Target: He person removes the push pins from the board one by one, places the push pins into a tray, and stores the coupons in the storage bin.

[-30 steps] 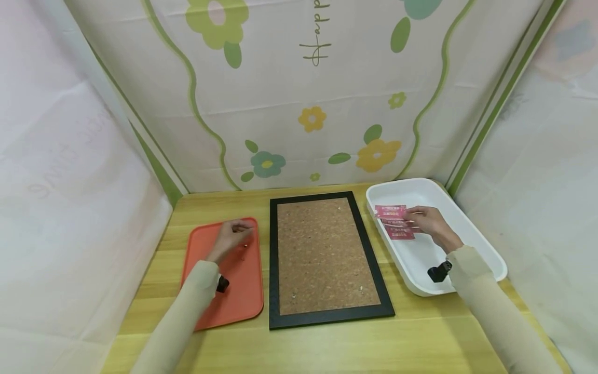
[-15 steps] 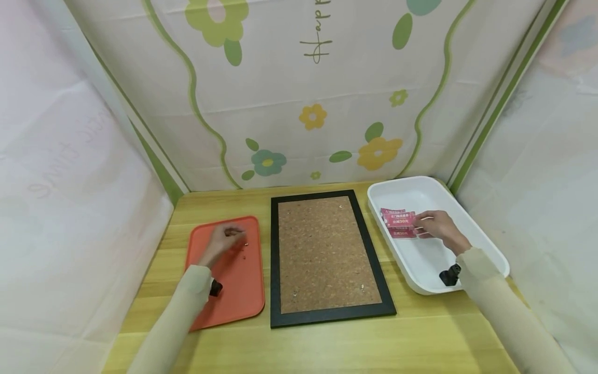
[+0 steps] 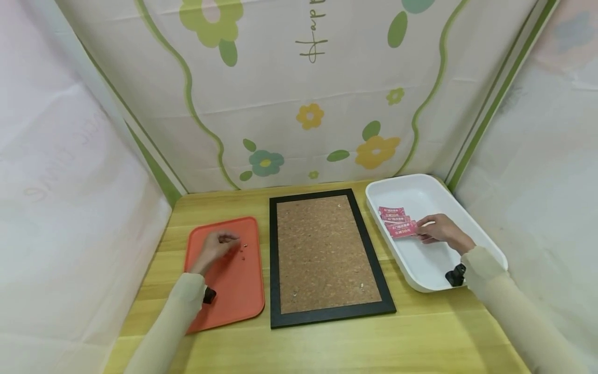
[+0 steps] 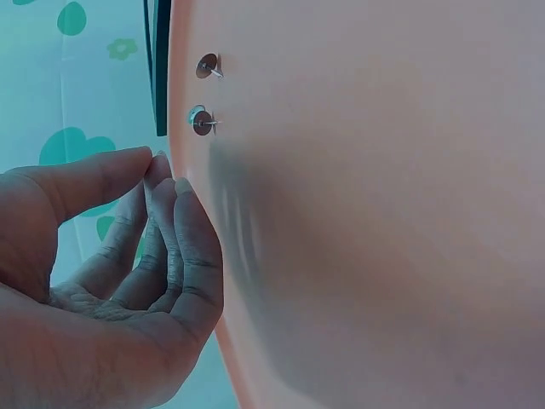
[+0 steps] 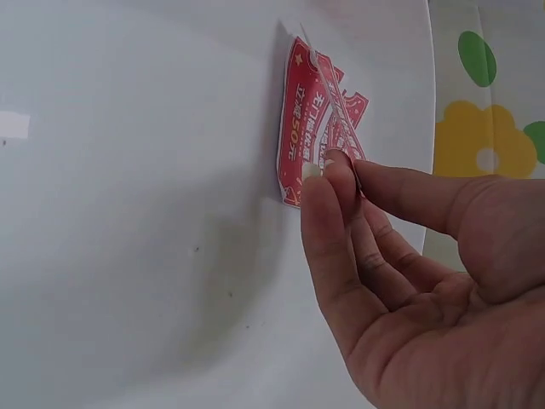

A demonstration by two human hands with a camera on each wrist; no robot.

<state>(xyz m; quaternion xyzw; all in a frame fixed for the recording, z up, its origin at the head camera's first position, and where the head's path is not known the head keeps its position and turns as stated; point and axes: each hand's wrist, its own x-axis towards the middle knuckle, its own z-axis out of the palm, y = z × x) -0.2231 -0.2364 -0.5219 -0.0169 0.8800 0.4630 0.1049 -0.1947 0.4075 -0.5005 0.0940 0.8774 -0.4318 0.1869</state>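
In the head view, my left hand (image 3: pixel 218 245) hovers over the orange-red tray (image 3: pixel 238 298). Its fingers are loosely bent, thumb tip against the index fingertip; no object shows between them in the left wrist view. Several thumbtacks (image 3: pixel 243 258) lie near the tray's right edge; one thumbtack (image 4: pixel 207 66) shows its pin clearly. My right hand (image 3: pixel 436 229) is over the white bin (image 3: pixel 434 265), pinching the end of a pink coupon (image 3: pixel 401 229) between thumb and fingers. Other pink coupons (image 3: pixel 391 211) overlap behind it at the bin's left side.
Between tray and bin lies a cork board (image 3: pixel 327 254) in a black frame, with small tacks (image 3: pixel 362 285) near its corners. The wooden table (image 3: pixel 322 345) ends at a flowered cloth backdrop (image 3: pixel 266 104), with cloth walls on both sides.
My left hand has drawn back left and down over the tray, uncovering more thumbtacks. My right hand has shifted slightly right and down with the pinched coupon, which now sits lower across the others.
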